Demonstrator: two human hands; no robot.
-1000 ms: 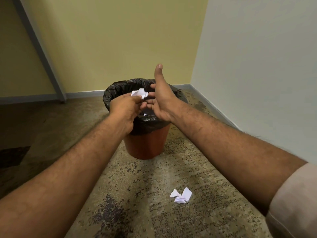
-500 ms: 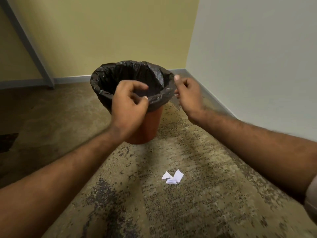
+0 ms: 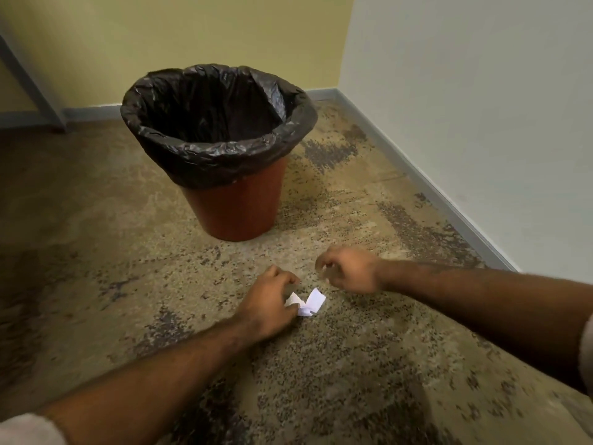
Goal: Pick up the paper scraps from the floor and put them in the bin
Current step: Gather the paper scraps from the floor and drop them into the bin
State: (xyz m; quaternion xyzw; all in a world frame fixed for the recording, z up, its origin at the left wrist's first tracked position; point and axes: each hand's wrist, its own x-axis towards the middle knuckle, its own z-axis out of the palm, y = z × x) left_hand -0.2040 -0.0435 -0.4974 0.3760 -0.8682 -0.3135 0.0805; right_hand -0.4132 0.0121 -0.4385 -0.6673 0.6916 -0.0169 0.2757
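Observation:
A white crumpled paper scrap (image 3: 310,302) lies on the speckled floor in front of the bin. My left hand (image 3: 268,305) is down at the floor, its fingertips and thumb pinching the scrap's left part. My right hand (image 3: 351,272) hovers just right of and beyond the scrap, apart from it, fingers curled with nothing seen in them. The bin (image 3: 237,210) is an orange bucket lined with a black bag and stands upright a little beyond both hands. The bag's dark inside hides whatever is in the bin.
The bin stands in a corner between a yellow wall (image 3: 192,33) and a pale wall (image 3: 481,107), both with a grey skirting board (image 3: 426,184). A grey slanted post (image 3: 29,88) meets the floor at far left.
Both hands have come down from the bin's rim to the floor. The scrap my left hand held over the bin is gone from it. That hand now pinches the scrap on the floor.

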